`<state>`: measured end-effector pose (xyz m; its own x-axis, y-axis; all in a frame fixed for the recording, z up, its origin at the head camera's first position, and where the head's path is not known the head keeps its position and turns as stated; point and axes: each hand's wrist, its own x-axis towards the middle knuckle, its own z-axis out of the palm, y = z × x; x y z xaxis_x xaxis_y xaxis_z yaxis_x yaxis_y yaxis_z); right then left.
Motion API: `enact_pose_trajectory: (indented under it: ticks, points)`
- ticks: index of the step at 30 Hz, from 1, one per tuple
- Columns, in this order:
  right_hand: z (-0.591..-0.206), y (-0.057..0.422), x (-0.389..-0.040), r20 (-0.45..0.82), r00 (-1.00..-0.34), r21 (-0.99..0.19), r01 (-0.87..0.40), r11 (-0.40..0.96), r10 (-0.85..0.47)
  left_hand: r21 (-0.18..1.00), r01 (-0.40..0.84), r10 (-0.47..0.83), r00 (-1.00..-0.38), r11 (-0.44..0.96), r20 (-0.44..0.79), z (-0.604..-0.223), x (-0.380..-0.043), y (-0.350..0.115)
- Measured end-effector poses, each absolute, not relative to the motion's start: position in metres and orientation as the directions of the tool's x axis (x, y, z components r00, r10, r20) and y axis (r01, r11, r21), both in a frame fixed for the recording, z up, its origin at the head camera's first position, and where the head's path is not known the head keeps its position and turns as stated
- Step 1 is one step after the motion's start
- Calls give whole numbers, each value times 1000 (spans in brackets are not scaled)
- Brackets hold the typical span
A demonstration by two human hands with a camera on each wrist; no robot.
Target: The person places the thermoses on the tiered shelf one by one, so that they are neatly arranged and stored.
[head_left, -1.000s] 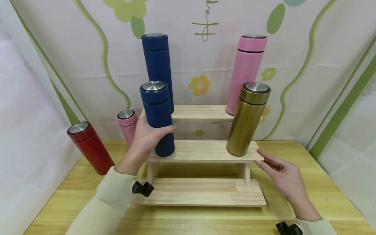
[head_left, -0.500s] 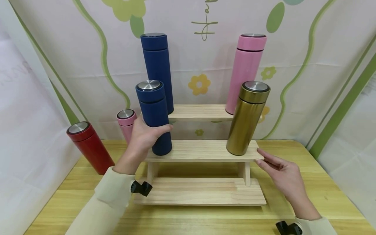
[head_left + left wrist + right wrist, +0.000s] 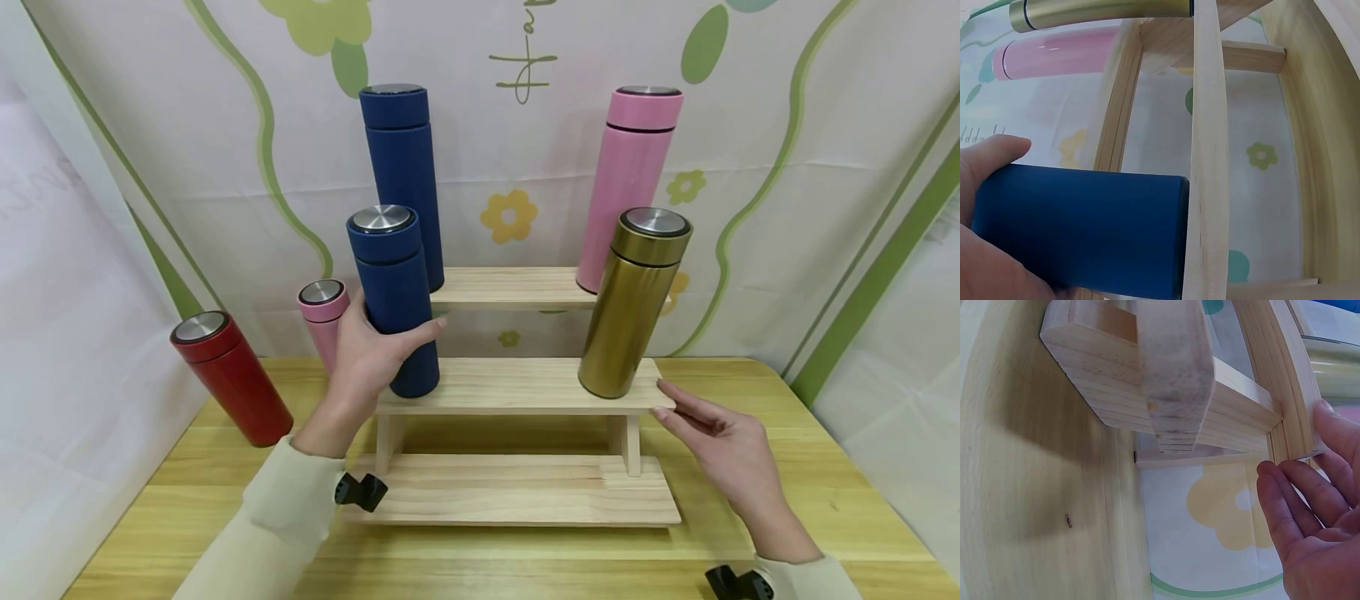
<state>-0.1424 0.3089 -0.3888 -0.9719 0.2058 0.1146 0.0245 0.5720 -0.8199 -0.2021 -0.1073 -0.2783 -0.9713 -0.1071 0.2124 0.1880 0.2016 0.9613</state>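
Observation:
My left hand (image 3: 375, 346) holds a dark blue thermos bottle (image 3: 390, 283) from its left side, thumb across the front. It stands upright at the left end of the middle shelf of a wooden tiered stand (image 3: 510, 385); in the left wrist view, the bottle's base (image 3: 1179, 237) meets the shelf board (image 3: 1209, 187). My right hand (image 3: 723, 450) pinches that shelf's right front corner with thumb and fingers, seen closer in the right wrist view along the shelf end (image 3: 1294, 425). A gold thermos (image 3: 630, 308) stands near that end of the shelf.
On the top shelf stand a taller blue thermos (image 3: 401, 158) at left and a pink one (image 3: 633, 175) at right. A red thermos (image 3: 232, 379) and a smaller pink thermos (image 3: 324, 321) stand on the table left of the stand. The bottom shelf (image 3: 510, 492) lies in front.
The held blue thermos has slid a little left along the middle shelf, then stayed put. My left wrist has dipped slightly. The right hand keeps its place at the shelf corner.

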Motion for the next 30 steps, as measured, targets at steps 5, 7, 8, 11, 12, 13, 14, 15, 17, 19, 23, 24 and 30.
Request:
enact_pose_trajectory:
  ticks: [5, 7, 8, 11, 12, 13, 14, 15, 17, 19, 23, 24, 30]
  points:
    - [-388, 308, -142, 118, -971, -817, 23, 576, 206, 958, 174, -114, -972, 230, 204, -278, -199, -109]
    - [-388, 309, -142, 116, -971, -817, 26, 577, 207, 957, 172, -120, -972, 234, 204, -278, -198, -109]
    - [-388, 309, -142, 114, -972, -816, 28, 577, 208, 956, 178, -122, -970, 233, 210, -278, -197, -110]
    - [-389, 309, -142, 110, -972, -816, 31, 578, 208, 951, 202, -134, -962, 234, 238, -278, -193, -113]
    - [-389, 309, -142, 109, -972, -815, 32, 578, 207, 947, 213, -140, -958, 239, 251, -278, -191, -114]
    - [-389, 309, -142, 109, -972, -815, 31, 578, 207, 944, 223, -144, -954, 244, 263, -278, -189, -116]
    - [-389, 309, -143, 108, -973, -817, 31, 576, 206, 940, 234, -147, -950, 247, 275, -279, -187, -118]
    - [-388, 309, -143, 109, -973, -817, 30, 575, 205, 938, 244, -149, -947, 248, 285, -279, -185, -120]
    - [-388, 309, -142, 110, -973, -818, 29, 575, 204, 932, 261, -152, -940, 253, 304, -281, -179, -124]
    - [-387, 309, -142, 112, -973, -818, 27, 575, 204, 928, 277, -153, -935, 248, 320, -283, -174, -130]
    - [-387, 308, -141, 113, -972, -816, 28, 578, 206, 916, 315, -177, -915, 250, 363, -287, -163, -141]
    - [-387, 308, -141, 114, -972, -816, 26, 578, 206, 913, 318, -187, -910, 255, 370, -287, -160, -144]
    - [-388, 308, -142, 119, -972, -820, 19, 573, 203, 914, 331, -264, -883, 235, 388, -293, -144, -161]
